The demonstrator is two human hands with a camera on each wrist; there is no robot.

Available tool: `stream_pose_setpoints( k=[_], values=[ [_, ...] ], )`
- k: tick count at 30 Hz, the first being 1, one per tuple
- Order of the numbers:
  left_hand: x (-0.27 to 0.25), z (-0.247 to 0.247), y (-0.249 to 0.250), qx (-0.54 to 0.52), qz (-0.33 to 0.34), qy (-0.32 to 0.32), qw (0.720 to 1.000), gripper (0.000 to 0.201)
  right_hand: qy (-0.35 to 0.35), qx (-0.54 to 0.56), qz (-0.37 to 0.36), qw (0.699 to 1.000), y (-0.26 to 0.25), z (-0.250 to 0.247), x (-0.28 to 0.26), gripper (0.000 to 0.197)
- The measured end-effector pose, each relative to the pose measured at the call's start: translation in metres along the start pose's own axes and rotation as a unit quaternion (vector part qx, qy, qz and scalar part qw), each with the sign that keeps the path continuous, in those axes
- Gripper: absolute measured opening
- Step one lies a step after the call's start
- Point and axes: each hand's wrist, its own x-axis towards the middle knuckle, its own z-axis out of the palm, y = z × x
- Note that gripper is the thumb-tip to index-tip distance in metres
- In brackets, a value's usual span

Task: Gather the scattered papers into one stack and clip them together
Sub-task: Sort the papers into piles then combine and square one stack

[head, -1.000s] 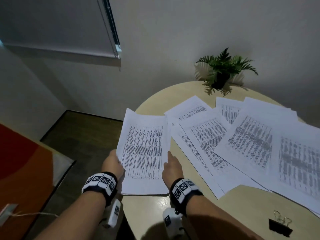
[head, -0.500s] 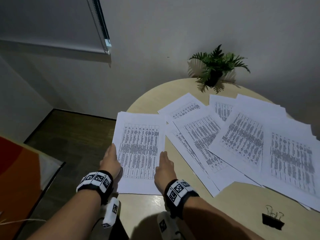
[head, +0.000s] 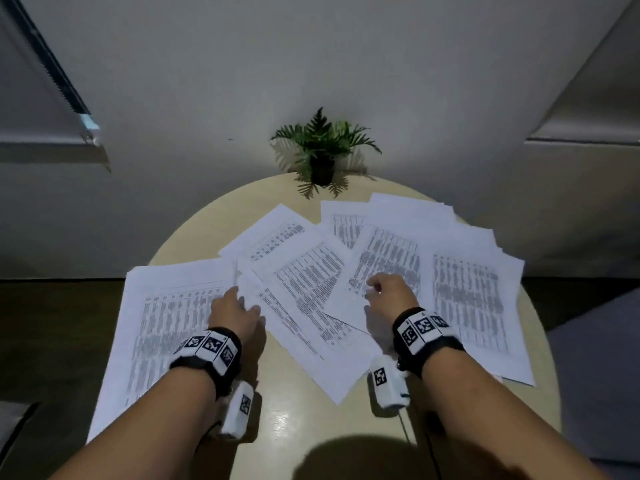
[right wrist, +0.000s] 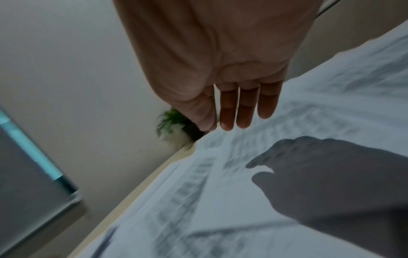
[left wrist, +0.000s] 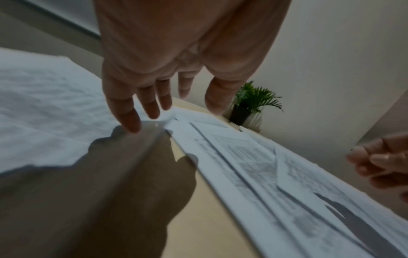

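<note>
Printed white sheets lie fanned and overlapping across the round beige table. A separate stack of papers sits at the left, hanging over the table's edge. My left hand hovers at that stack's right edge; in the left wrist view its fingers are straight, above the gap between the stack and the fanned sheets. My right hand is over the middle sheets. Its fingers are extended, hold nothing, and cast a shadow on the paper.
A small potted fern stands at the table's far edge against the wall. Window blinds hang at the left and right. Dark floor surrounds the table. The left stack overhangs the table's left rim.
Both hands have let go of the left stack. The right hand has moved right over the fanned sheets; the left sits at the stack's right edge. The view swung right; the binder clip is out of sight.
</note>
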Motion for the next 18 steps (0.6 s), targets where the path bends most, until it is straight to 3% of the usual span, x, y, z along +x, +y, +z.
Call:
stream_pose_setpoints(
  k=[4, 6, 8, 11, 14, 18],
  values=[
    [0.0, 0.052, 0.041, 0.067, -0.108, -0.031, 0.991, 0.078, 0.033, -0.046, 0.131, 0.99, 0.081, -0.055, 0.016, 0.039],
    [-0.001, 0.072, 0.05, 0.079, -0.154, -0.023, 0.985, 0.098, 0.052, -0.081, 0.2, 0.975, 0.118, -0.074, 0.017, 0.045],
    [-0.002, 0.086, 0.057, 0.093, -0.173, -0.006, 0.981, 0.114, 0.076, -0.089, 0.258, 0.959, 0.152, -0.088, 0.017, 0.051],
    [0.0, 0.1, 0.062, 0.118, -0.178, 0.011, 0.977, 0.121, 0.078, -0.075, 0.299, 0.948, 0.188, -0.1, 0.018, 0.06],
    [0.0, 0.105, 0.066, 0.117, -0.161, 0.032, 0.979, 0.107, 0.06, -0.079, 0.306, 0.947, 0.202, -0.099, 0.023, 0.064],
    [-0.002, 0.111, 0.066, 0.139, -0.042, 0.052, 0.988, 0.066, 0.063, -0.049, 0.275, 0.958, 0.204, -0.09, 0.032, 0.062]
  ],
)
